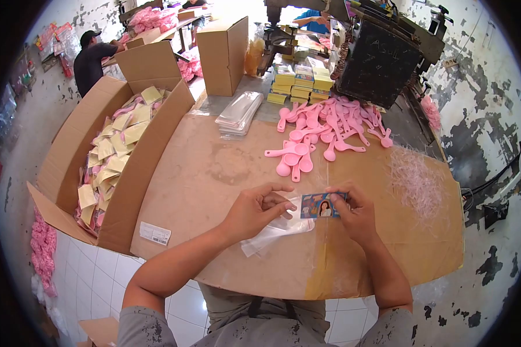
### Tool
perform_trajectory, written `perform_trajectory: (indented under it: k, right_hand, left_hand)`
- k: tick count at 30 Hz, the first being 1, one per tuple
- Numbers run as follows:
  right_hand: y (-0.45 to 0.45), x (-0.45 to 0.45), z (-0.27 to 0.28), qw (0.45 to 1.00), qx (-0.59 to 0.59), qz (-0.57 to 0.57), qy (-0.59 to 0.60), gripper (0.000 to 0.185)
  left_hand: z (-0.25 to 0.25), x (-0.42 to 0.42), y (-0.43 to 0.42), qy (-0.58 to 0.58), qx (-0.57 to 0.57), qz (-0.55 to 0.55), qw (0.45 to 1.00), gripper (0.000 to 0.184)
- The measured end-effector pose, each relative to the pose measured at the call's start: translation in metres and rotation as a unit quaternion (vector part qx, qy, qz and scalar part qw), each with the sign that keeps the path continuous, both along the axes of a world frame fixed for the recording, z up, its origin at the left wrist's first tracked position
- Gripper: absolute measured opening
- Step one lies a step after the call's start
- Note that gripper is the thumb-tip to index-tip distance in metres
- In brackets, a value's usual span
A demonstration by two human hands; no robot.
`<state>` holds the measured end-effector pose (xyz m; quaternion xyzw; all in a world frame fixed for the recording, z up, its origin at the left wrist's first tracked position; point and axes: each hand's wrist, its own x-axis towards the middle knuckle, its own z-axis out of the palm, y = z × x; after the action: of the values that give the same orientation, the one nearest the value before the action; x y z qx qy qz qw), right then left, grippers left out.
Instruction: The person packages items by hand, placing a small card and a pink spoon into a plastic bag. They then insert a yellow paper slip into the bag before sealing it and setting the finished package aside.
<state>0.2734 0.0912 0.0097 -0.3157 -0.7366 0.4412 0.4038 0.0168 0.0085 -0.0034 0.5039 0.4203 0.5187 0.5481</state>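
The right hand (pixel 358 215) pinches the card (pixel 324 207) by its right end, thumb on the picture side; the card lies nearly level, picture up, above the table (pixel 208 196). The left hand (pixel 250 213) is at 9 o'clock from it, fingers curled and thumb near their tips; I cannot tell whether they grip the clear bag (pixel 279 232), which lies at 8 o'clock from the card, partly beneath both hands. Pink spoons (pixel 297 148) spread at 12 o'clock, yellow stacks (pixel 303 78) beyond them; spare bags (pixel 236 111) sit between 10 and 11, plastic shreds (pixel 419 184) between 2 and 3, the filled carton (pixel 140 182) between 9 and 10.

Good handling here, I judge, means a light pinch at the card's edge so it stays flat; its free end square to the bag's mouth; the film held apart with the left thumb, corners uncreased.
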Motion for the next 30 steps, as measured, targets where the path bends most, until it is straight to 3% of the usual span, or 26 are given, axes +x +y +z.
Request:
perform_trajectory:
  k: [2, 5, 8, 11, 14, 23, 30]
  right_hand:
    - [-0.002, 0.002, 0.009, 0.986, 0.122, 0.025, -0.112, 0.02]
    - [-0.012, -0.01, 0.017, 0.982, 0.148, 0.03, -0.115, 0.021]
    - [-0.011, -0.011, 0.01, 0.997, 0.053, -0.014, -0.061, 0.019]
    - [-0.001, -0.002, 0.01, 0.989, 0.118, 0.006, -0.092, 0.019]
    - [-0.004, -0.006, 0.015, 0.983, 0.151, 0.048, -0.094, 0.018]
    - [0.005, 0.003, 0.011, 0.994, 0.089, 0.059, -0.03, 0.016]
    - [-0.003, -0.008, 0.017, 0.983, 0.148, 0.077, -0.077, 0.014]
  left_hand:
    - [-0.002, 0.002, -0.001, 0.037, 0.01, -0.016, 0.999, 0.038]
    - [0.005, 0.003, -0.008, 0.175, 0.094, -0.049, 0.979, 0.039]
    - [0.01, 0.006, -0.012, 0.167, 0.07, -0.026, 0.983, 0.04]
    - [0.006, 0.004, -0.008, 0.082, 0.012, 0.006, 0.997, 0.041]
    - [0.004, 0.005, -0.008, 0.117, 0.05, -0.001, 0.992, 0.041]
    - [0.004, 0.005, -0.009, 0.04, 0.036, -0.028, 0.998, 0.046]
    - [0.003, 0.004, -0.009, 0.137, 0.086, -0.047, 0.986, 0.047]
